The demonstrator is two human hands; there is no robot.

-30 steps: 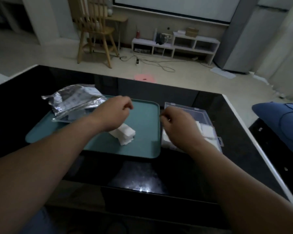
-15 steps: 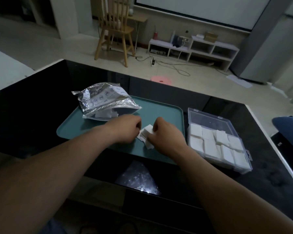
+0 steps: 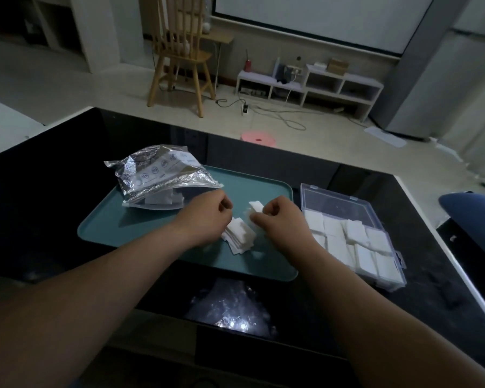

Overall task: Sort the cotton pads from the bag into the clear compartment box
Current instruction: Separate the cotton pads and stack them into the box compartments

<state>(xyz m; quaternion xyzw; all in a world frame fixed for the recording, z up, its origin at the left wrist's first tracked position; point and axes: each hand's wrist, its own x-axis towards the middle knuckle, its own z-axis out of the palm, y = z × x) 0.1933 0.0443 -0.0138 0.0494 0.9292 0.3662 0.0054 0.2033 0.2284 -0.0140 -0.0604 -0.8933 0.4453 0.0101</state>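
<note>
A small stack of white cotton pads (image 3: 240, 238) lies on the teal tray (image 3: 140, 233). My left hand (image 3: 207, 219) rests on the stack's left side with its fingers curled. My right hand (image 3: 280, 219) pinches one cotton pad (image 3: 256, 206) lifted just above the stack. The silver foil bag (image 3: 160, 175) lies open at the tray's back left with more pads showing in its mouth. The clear compartment box (image 3: 345, 203) stands to the right of the tray, its near compartments filled with pads.
The tray and box sit on a glossy black table (image 3: 39, 205) whose right edge runs close to the box. A blue cushion (image 3: 473, 214) lies beyond that edge. A wooden chair (image 3: 179, 57) and a pink stool (image 3: 258, 138) stand on the floor behind.
My right hand came from the box to the stack and has lifted one pad off it. My left hand stays on the stack. The camera view shifted left and closer.
</note>
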